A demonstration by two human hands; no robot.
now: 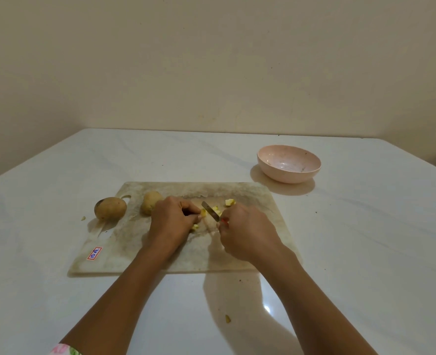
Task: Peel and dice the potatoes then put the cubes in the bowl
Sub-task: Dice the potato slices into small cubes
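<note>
Forearms (124,298) in: left hand (172,219) pinches firm, likely slippery potato piece (203,213) by its sides, right hand (247,231) grips knife (210,210) handle.

Two whole potatoes (110,208) (150,202) centre left — one bowl (288,163) upper right. One board (250,196), one knife (210,210), roughly four cubes (229,201).

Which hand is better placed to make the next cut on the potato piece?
Right. The right hand grips the knife, its blade beside the potato piece that the left hand holds on the cutting board.
</note>
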